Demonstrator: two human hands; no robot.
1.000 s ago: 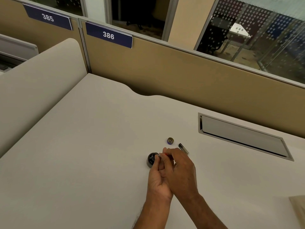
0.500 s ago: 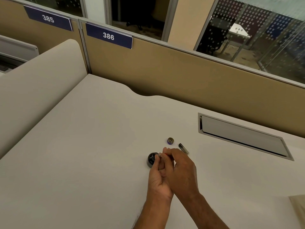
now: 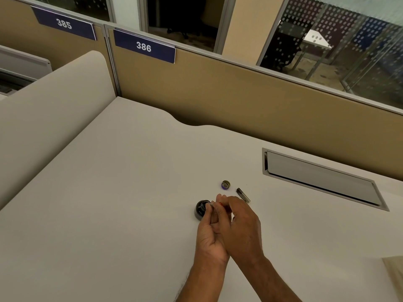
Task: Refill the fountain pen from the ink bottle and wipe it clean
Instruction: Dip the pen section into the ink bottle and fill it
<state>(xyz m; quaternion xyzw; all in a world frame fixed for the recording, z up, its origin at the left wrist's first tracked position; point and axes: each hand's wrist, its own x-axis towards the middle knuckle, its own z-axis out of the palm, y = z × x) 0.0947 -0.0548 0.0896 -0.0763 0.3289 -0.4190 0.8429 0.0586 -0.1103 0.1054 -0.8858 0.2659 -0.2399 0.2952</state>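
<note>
A round black ink bottle [image 3: 201,209] stands open on the white desk [image 3: 113,192]. Its cap [image 3: 225,184] lies upturned a little behind it. A dark pen barrel [image 3: 243,195] lies to the right of the cap. My left hand [image 3: 210,232] and my right hand [image 3: 238,223] are pressed together just over the bottle's right side. Both pinch a small pen part [image 3: 214,204] with a pale tip and a red spot; most of it is hidden by my fingers.
A metal cable hatch [image 3: 322,178] is set into the desk at the right. Tan partition panels [image 3: 218,92] close off the back, and a curved white divider [image 3: 50,110] stands at the left. A pale cloth or paper corner [image 3: 393,271] shows at the lower right edge.
</note>
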